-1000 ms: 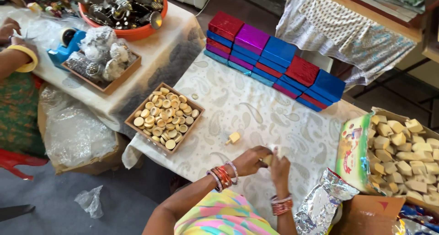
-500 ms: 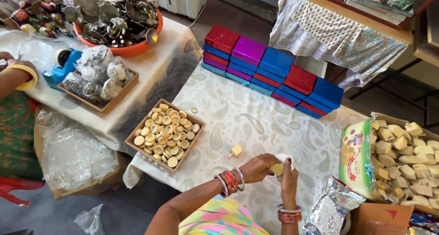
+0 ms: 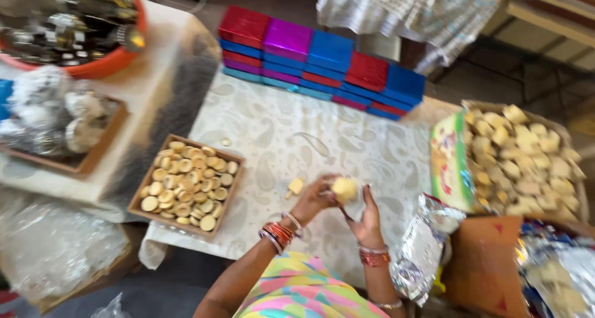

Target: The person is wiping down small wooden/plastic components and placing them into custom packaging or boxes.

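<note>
Both hands, left hand & right hand, clamped on pale yellowish block w/ clear wrap.

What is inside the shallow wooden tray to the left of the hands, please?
The wooden tray is filled with small round pale discs, heaped in layers. Its bottom and any lower pieces are covered.

I held both forearms raised from the lower edge of the view, converging toward the centre. My left hand was turned palm inward, its fingers curled and closed toward the right hand. A stack of red and orange bangles sat on the left wrist. My right hand stood nearly upright, palm facing left, fingers extended upward and slightly bent. Bangles ringed the right wrist as well. The fingertips of both hands met between them.
</note>
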